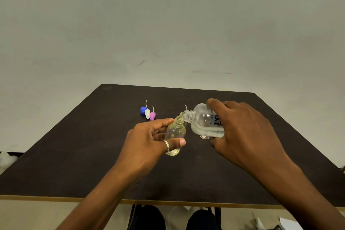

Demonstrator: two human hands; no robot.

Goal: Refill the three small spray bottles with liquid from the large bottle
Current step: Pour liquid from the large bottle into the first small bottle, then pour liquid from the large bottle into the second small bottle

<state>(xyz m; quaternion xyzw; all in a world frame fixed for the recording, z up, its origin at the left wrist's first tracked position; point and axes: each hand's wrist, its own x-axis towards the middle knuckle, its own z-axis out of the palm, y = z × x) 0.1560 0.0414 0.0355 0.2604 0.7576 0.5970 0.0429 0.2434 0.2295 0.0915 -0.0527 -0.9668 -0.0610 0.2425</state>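
My left hand (149,142) grips a small clear yellowish spray bottle (175,132), uncapped and tilted slightly right. My right hand (242,132) holds the large clear bottle (203,121) tipped on its side, its open threaded neck touching the small bottle's mouth. Clear liquid pools along the large bottle's lower side. A white spray head (147,113) and a pink spray head (152,115), each with a thin dip tube, lie on the table behind my left hand, next to a blue cap (143,110). Another dip tube (186,107) shows behind the bottle necks. Something small and pinkish (204,137) peeks from under the large bottle.
The dark brown table (93,155) has a light front edge close to me and a far edge near the pale wall. My knees show below the table front. A white object (7,158) lies beyond the left edge.
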